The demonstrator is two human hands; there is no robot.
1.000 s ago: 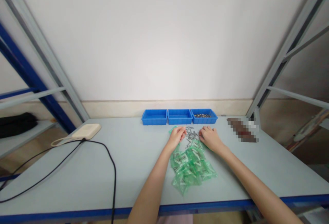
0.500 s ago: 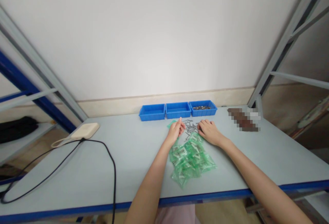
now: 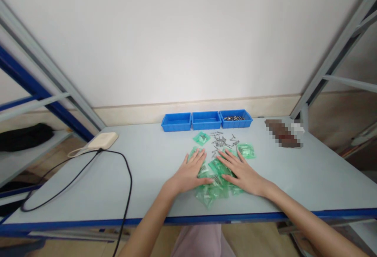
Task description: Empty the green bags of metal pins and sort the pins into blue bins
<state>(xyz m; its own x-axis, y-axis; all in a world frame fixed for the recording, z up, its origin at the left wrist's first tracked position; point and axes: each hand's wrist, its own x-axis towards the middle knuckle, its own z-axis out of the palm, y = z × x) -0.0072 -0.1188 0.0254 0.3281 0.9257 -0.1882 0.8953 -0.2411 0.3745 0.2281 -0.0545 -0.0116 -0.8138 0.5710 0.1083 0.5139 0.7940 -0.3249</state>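
Note:
My left hand (image 3: 190,173) lies spread over the left side of a heap of green plastic bags (image 3: 216,190) with small metal pieces inside. On the heap's right side rests my right hand (image 3: 240,170), its fingers also spread. Parts of the bags are hidden under both hands. Just beyond my fingertips lie loose metal screws (image 3: 223,142), scattered in a small cluster. One small green packet (image 3: 202,138) sits apart at the far left of the screws, and another green packet (image 3: 246,151) lies to the right of my right fingers.
Three blue bins stand in a row by the wall: a left bin (image 3: 176,127), a middle bin (image 3: 206,125) and a right bin (image 3: 236,123) holding metal screws. A white box (image 3: 103,141) and black cable (image 3: 129,178) are at left. A blurred brown item (image 3: 282,133) lies at right.
Both hands have come back from the loose screws onto the green bags, fingers now spread flat. The two outlying green packets now show clearly. The camera view has shifted slightly.

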